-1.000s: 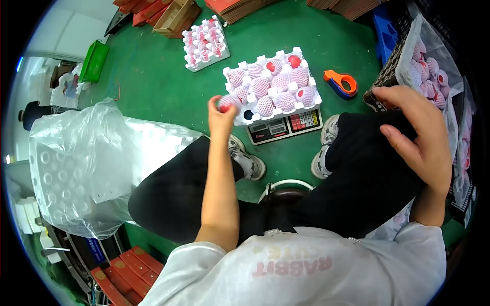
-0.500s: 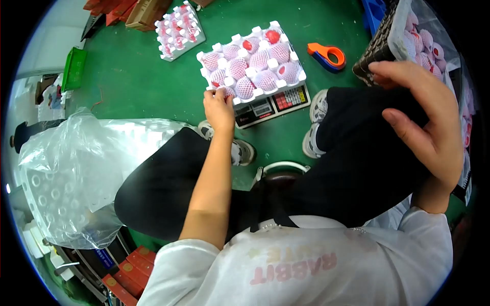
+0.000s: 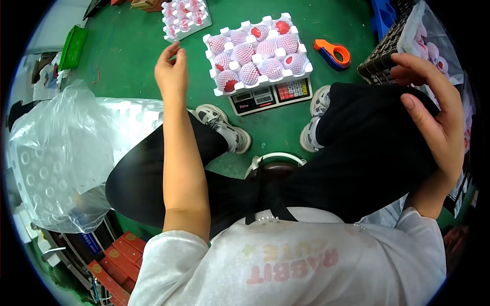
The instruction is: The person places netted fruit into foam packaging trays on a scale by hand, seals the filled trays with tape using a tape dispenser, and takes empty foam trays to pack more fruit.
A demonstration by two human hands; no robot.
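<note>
A white foam tray (image 3: 247, 26) full of red fruit in pink-and-white foam nets rests on a digital scale (image 3: 270, 97) on the green floor. One netted fruit (image 3: 227, 80) fills its near-left corner cell. My left hand (image 3: 172, 71) hovers left of the tray, apart from it, thumb and forefinger slightly parted and nothing visible between them. My right hand (image 3: 434, 115) is raised above my right knee, empty, with thumb and fingers spread. Close beyond it stands a dark woven basket (image 3: 380, 64), lined with clear plastic, holding more netted fruit (image 3: 433, 51).
Another filled tray (image 3: 190, 31) lies at the back left. An orange and blue tool with a loop (image 3: 333, 53) lies right of the scale. Clear plastic bagging (image 3: 61, 158) with moulded trays is at my left, red boxes (image 3: 120, 260) lower left, a green crate (image 3: 73, 48) farther off.
My left hand has let go of the fruit at the tray's near-left corner and moved left and away. My right hand stays raised and spread. The view has shifted slightly.
</note>
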